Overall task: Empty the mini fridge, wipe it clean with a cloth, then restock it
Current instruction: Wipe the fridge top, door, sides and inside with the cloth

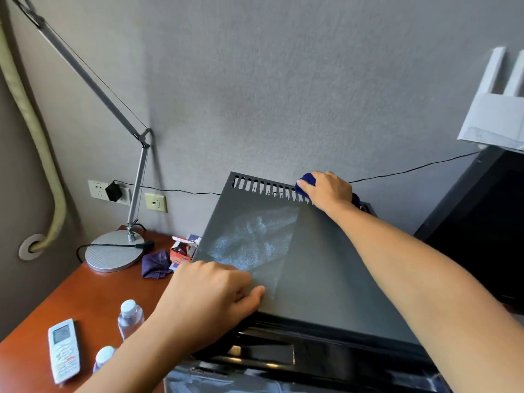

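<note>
The mini fridge (326, 259) is a dark grey box with vent slots along its back edge and a glossy black front. A pale dusty patch (255, 239) covers the left half of its top. My right hand (329, 191) grips a dark blue cloth (307, 178) and presses it on the vent slots at the far edge. My left hand (209, 293) rests on the front left corner of the top, fingers curled over the edge. Two clear water bottles (130, 317) (103, 357) stand on the desk to the left of the fridge.
The red-brown desk (85, 290) also bears a silver lamp base (113, 251), a purple cloth (156, 263), a small red carton (183, 251) and a white remote (63, 350). A black TV (482, 222) stands at right under a white router (499, 109). A cable (411, 171) runs along the wall.
</note>
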A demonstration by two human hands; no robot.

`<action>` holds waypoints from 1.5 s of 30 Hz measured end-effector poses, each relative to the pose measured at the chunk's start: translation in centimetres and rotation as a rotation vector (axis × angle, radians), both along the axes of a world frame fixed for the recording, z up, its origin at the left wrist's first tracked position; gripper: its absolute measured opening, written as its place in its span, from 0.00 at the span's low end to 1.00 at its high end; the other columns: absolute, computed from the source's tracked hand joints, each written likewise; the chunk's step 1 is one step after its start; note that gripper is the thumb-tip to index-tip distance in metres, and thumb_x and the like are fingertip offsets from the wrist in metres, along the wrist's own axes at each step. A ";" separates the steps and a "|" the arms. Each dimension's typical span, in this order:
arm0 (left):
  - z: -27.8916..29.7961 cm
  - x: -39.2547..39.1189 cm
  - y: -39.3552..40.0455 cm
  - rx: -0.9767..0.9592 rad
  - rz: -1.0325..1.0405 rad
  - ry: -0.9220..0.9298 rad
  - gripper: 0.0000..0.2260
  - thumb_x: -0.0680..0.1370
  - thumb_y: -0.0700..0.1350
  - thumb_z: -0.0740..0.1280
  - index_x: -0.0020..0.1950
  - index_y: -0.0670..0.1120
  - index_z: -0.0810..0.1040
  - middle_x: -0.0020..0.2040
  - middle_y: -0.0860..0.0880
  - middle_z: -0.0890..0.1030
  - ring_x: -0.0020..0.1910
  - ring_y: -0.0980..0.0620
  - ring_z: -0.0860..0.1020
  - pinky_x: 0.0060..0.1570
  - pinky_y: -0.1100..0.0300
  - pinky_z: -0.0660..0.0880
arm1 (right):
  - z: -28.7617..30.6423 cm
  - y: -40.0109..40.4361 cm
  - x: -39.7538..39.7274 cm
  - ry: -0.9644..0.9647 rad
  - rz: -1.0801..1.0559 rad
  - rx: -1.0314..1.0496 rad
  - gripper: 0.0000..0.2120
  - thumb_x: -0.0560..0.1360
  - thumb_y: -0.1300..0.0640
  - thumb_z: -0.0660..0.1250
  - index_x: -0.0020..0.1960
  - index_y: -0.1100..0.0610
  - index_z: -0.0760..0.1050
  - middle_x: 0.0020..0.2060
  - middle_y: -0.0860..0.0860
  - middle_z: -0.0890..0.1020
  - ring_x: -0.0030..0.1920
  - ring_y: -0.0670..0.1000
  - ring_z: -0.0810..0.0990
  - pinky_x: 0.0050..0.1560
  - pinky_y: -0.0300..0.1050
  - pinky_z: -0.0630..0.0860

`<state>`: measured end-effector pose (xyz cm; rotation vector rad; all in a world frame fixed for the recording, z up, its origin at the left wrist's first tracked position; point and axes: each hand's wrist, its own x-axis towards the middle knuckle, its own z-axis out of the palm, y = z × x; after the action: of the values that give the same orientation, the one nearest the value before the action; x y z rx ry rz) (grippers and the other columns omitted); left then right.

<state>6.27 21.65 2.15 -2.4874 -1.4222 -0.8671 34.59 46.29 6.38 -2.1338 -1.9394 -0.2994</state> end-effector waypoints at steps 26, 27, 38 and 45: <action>0.2 -2.0 0.1 -0.188 -0.084 -0.272 0.18 0.73 0.60 0.59 0.33 0.47 0.61 0.28 0.46 0.65 0.29 0.48 0.64 0.27 0.59 0.59 | -0.5 -26.6 -7.6 0.027 0.309 -0.043 0.32 0.73 0.21 0.49 0.67 0.37 0.70 0.47 0.45 0.75 0.49 0.49 0.79 0.47 0.50 0.78; 0.1 -2.0 0.1 -0.183 -0.080 -0.268 0.18 0.74 0.60 0.59 0.34 0.48 0.62 0.29 0.46 0.66 0.29 0.48 0.64 0.28 0.57 0.61 | -0.4 -24.7 -7.2 0.036 0.289 -0.068 0.31 0.73 0.22 0.50 0.67 0.37 0.69 0.47 0.45 0.75 0.50 0.51 0.80 0.49 0.50 0.77; 0.4 -2.1 0.1 -0.201 -0.083 -0.215 0.17 0.73 0.58 0.65 0.35 0.50 0.61 0.30 0.55 0.67 0.27 0.57 0.63 0.27 0.70 0.57 | 0.3 3.3 -3.6 0.091 0.073 -0.068 0.25 0.79 0.30 0.56 0.65 0.44 0.77 0.61 0.54 0.80 0.59 0.60 0.79 0.51 0.49 0.72; 0.5 -1.9 -0.2 -0.189 -0.082 -0.312 0.18 0.76 0.57 0.64 0.36 0.47 0.61 0.30 0.51 0.65 0.29 0.53 0.64 0.29 0.61 0.62 | -0.6 3.3 -3.5 0.039 0.100 0.053 0.26 0.79 0.31 0.58 0.64 0.48 0.78 0.57 0.54 0.82 0.55 0.59 0.80 0.45 0.47 0.69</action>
<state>4.36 21.48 2.67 -2.6544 -1.5687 -1.2381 31.05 49.60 5.78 -1.9870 -1.9859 -0.2857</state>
